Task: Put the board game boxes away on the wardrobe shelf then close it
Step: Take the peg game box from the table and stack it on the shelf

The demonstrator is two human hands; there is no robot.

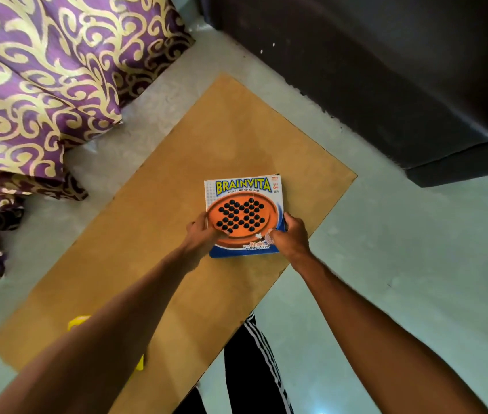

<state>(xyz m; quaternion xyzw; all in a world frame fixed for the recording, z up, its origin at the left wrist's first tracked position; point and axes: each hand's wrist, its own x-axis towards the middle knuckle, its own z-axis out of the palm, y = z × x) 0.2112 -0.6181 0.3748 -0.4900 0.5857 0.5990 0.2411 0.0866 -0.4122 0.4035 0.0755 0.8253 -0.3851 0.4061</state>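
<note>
A square Brainvita board game box [244,204], white and blue with an orange peg board printed on its lid, is over the tan board [177,180] on the floor. My left hand [202,234] grips its left edge with the thumb on the lid. My right hand [292,234] grips its lower right corner. A dark edge of a second box peeks out under its top side. Whether the box rests on the board or is lifted off it I cannot tell. No wardrobe shelf is in view.
A purple and gold patterned cloth [36,85] hangs at the left. A dark brown piece of furniture [386,70] fills the upper right. A yellow object [80,322] lies partly hidden under my left forearm. My legs in black striped trousers [254,360] stand at the board's near edge.
</note>
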